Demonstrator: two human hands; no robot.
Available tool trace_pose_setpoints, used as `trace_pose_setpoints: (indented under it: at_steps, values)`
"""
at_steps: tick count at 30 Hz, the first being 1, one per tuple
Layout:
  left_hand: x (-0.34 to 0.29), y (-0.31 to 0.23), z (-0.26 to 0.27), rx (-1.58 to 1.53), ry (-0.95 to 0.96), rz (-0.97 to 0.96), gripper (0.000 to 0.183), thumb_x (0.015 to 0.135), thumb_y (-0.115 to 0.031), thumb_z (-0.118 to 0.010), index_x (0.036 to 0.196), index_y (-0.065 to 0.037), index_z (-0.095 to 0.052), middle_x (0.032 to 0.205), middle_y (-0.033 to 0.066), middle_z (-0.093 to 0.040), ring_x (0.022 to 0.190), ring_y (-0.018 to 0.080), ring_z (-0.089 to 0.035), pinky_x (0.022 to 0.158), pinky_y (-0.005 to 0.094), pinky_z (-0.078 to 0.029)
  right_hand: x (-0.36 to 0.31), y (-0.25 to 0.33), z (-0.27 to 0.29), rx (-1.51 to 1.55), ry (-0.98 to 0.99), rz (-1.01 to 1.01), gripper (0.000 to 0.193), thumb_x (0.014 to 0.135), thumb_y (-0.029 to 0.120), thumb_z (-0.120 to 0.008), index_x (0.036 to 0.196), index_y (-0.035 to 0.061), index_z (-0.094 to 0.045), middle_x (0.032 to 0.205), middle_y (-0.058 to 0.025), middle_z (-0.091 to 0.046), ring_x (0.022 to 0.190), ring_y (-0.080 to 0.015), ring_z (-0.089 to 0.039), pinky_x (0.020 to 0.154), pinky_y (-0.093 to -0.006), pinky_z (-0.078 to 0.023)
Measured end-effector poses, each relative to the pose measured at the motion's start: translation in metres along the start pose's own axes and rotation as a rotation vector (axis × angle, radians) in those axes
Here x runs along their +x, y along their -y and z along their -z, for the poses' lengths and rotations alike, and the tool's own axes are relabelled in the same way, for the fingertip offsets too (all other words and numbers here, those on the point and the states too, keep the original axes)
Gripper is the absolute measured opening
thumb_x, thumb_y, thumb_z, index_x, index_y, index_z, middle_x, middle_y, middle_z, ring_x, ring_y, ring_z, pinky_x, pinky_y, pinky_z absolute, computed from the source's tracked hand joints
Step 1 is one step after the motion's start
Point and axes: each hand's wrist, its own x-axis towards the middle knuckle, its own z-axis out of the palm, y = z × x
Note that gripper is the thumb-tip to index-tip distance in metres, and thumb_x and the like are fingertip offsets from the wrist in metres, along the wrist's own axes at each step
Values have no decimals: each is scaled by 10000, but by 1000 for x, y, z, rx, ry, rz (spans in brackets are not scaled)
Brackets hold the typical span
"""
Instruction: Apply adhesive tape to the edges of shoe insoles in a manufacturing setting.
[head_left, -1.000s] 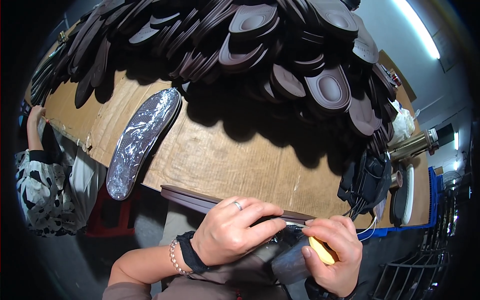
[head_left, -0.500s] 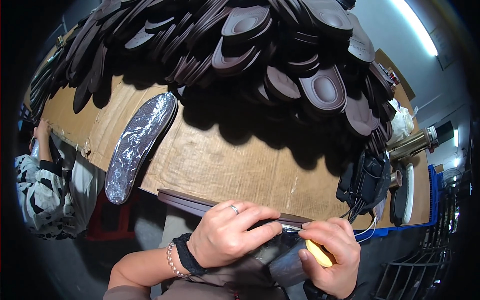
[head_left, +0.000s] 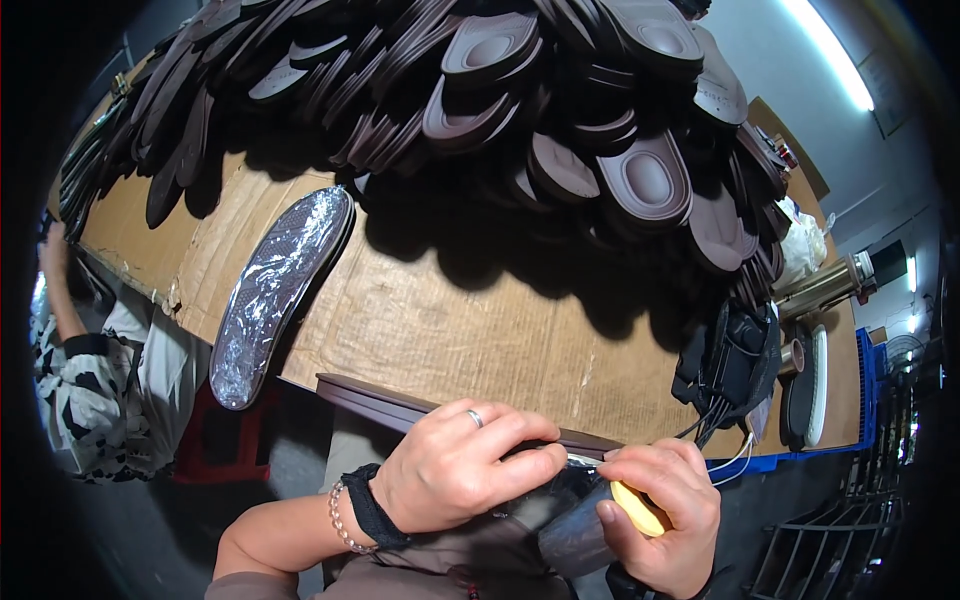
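Note:
Dark brown insoles (head_left: pixel 375 396) lie stacked edge-on along the table's front edge, and my left hand (head_left: pixel 465 455) closes over them with its fingers curled. My right hand (head_left: pixel 665 510) is closed round a yellow, rounded object (head_left: pixel 638 508), its kind hidden by my fingers. My right fingertips meet the right end of the insoles. Between my hands, shiny clear film shows below the fingers, and a greyish translucent piece of plastic (head_left: pixel 578 530) hangs beside my right hand. On the table to the left lies a film-wrapped dark insole (head_left: pixel 280 295).
A large heap of brown insoles (head_left: pixel 648 175) covers the back of the cardboard-topped table (head_left: pixel 450 330). At right are a black bag (head_left: pixel 735 350) with cords, a metal flask (head_left: pixel 825 288) and a white-edged sole (head_left: pixel 815 390). A co-worker (head_left: pixel 95 390) is at left, near a red stool (head_left: pixel 225 440).
The co-worker's arm at the left has shifted left and outward. My hands have hardly moved and keep the same grip.

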Motion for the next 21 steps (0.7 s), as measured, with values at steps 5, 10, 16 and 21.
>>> trace_pose_setpoints:
  at_steps: [5,10,16,21]
  values:
    - [-4,3,0,-47,3,-36,218,805,-112,-792,1020,-99,-755,1074,64,-732,889,224,-728,772,336,-591,0,0,0,-3,4,11,315,796,91,-787,1100,18,-751,1080,-187,-741,981,-385,-667,906,-446,-518]
    - [-5,2,-4,-5,-26,6,257,789,-103,-841,1026,-101,-742,1064,53,-742,883,212,-728,768,332,-585,-1,-1,-3,-6,-12,21,297,813,98,-779,1096,13,-748,1071,-185,-739,973,-385,-669,904,-443,-517]
    - [-2,-3,-5,4,-36,9,218,801,-131,-833,1005,-121,-757,1040,22,-747,871,182,-727,753,324,-577,-5,-5,-5,-48,-16,-51,289,822,236,-817,1016,28,-768,1014,-140,-759,961,-320,-677,893,-414,-513]
    - [-3,-3,-6,5,-18,23,204,807,-143,-824,1001,-129,-763,1037,16,-745,869,180,-724,762,329,-575,-6,-5,-6,-43,-18,-61,293,818,236,-821,1014,25,-768,1005,-135,-759,957,-317,-678,897,-411,-514]
